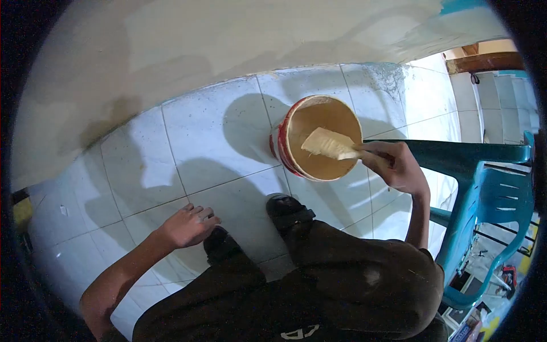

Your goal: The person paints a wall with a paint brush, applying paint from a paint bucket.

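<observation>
A paint-covered brush (329, 143), coated in cream paint, is held by its handle in my right hand (396, 166). The brush head is over the mouth of a red and white bucket (283, 147) with cream paint inside. My left hand (190, 225) hangs above the tiles near my left foot, its fingers curled; whether anything is in them is hidden.
A painted wall (188, 40) runs across the top, above the white tiled floor (213, 134). At the right stands a green plastic chair (467, 165), with assorted items on the floor behind it. My sandalled feet (288, 210) are below the bucket.
</observation>
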The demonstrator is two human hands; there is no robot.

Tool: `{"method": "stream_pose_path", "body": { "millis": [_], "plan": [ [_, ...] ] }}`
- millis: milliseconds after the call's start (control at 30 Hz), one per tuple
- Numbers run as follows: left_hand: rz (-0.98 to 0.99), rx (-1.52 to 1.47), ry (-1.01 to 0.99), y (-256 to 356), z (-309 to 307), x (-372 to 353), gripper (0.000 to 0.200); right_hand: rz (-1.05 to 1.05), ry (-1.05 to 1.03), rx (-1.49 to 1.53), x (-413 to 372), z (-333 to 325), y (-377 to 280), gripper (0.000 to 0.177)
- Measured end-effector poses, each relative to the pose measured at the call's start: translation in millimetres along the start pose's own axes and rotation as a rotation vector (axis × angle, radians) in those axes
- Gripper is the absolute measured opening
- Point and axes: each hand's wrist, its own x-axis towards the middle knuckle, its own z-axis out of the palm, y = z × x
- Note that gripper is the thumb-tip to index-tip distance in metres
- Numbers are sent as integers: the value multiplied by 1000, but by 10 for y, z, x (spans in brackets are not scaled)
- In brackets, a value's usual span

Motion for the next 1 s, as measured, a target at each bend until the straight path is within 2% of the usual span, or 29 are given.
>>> {"method": "stream_pose_path", "body": {
  "millis": [33, 67, 133, 200, 300, 500, 733, 800, 867, 900, 967, 1000],
  "plan": [
    [15, 24, 26, -2, 31, -10, 24, 20, 59, 152, -101, 14, 85, 26],
    [29, 48, 52, -5, 54, -12, 23, 24, 67, 148, -185, 45, 144, 26],
    [39, 60, 58, -3, 67, -23, 23, 143, 138, 594, -329, 147, 257, 33],
    [44, 65, 60, 32, 61, -26, 22, 217, 229, 745, -446, 349, 414, 44],
    [-4, 55, 8, 75, 16, -52, 21, 231, 200, 985, -499, 648, 622, 48],
    [-74, -55, -42, 145, 143, -103, 21, 171, 86, 1243, -436, 1009, 729, 43],
    [-175, -48, -212, 185, 293, -317, 26, 158, 53, 1263, -390, 1075, 770, 42],
    [-217, -75, -241, 84, 321, -551, 26, 155, 43, 1159, -399, 1026, 716, 41],
    [-49, 322, -319, -78, 446, -904, 24, 188, 54, 1079, -420, 1017, 686, 42],
    [-57, 319, -317, -195, 492, -995, 24, 209, 72, 996, -411, 995, 674, 42],
    [-298, 73, -571, -444, 572, -1040, 23, 245, 88, 985, -436, 961, 653, 39],
    [-305, 77, -576, -532, 566, -947, 23, 285, 109, 975, -438, 953, 640, 36]
  ]
}}
